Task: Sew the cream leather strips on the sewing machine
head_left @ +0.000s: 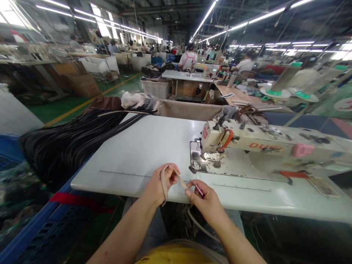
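A narrow beige strap [164,183] runs between my two hands over the front edge of the sewing table [132,146]. My left hand [162,181] is closed on it, with a loop of the strap hanging over the fingers. Between thumb and fingers my right hand [203,200] pinches the strap a little further along. The same hand also holds a slim pink-handled tool [198,190] with a thin pointed tip; its exact kind is too small to make out. From the right hand the strap trails down toward my lap.
To the right stands a sewing machine [242,143] with its metal needle plate. A heap of black straps [63,143] hangs over the table's left side, above a blue plastic crate [52,234]. Thread cones [280,82] stand at the back right. Other people sit at machines further off.
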Motion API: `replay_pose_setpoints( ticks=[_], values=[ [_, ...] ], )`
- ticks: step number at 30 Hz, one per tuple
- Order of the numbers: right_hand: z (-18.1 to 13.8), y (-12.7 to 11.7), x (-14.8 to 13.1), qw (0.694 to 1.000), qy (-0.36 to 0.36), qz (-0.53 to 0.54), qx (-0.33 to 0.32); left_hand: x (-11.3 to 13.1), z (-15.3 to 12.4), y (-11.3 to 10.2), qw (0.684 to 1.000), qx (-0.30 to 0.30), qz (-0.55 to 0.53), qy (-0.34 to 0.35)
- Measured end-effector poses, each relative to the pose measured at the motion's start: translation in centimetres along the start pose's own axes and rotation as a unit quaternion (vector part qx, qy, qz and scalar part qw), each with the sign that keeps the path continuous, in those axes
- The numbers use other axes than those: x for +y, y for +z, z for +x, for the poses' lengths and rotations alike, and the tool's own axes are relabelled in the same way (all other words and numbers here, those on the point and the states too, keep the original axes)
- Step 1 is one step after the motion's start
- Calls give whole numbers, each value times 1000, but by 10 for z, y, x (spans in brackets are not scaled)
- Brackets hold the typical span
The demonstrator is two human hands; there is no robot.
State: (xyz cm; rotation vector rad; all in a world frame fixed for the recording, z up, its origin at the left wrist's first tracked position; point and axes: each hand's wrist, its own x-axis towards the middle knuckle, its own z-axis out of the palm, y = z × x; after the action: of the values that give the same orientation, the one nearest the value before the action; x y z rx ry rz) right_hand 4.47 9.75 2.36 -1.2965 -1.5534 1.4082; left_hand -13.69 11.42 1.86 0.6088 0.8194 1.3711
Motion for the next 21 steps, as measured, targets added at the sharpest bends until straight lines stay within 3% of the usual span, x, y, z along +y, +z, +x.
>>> replay_pose_setpoints(
  ticks=[4, 11, 21],
  values=[
    [-2, -5, -2, 996, -74, -54, 4, -1, 0, -3, 999, -29, -29, 12],
    [-3, -7, -1, 975, -136, -177, 19, 2, 0, -10, 996, -82, -37, 18],
    [-4, -4, -11, 931, -241, -270, 37, -3, 0, -6, 994, -66, -80, -20]
  ],
)
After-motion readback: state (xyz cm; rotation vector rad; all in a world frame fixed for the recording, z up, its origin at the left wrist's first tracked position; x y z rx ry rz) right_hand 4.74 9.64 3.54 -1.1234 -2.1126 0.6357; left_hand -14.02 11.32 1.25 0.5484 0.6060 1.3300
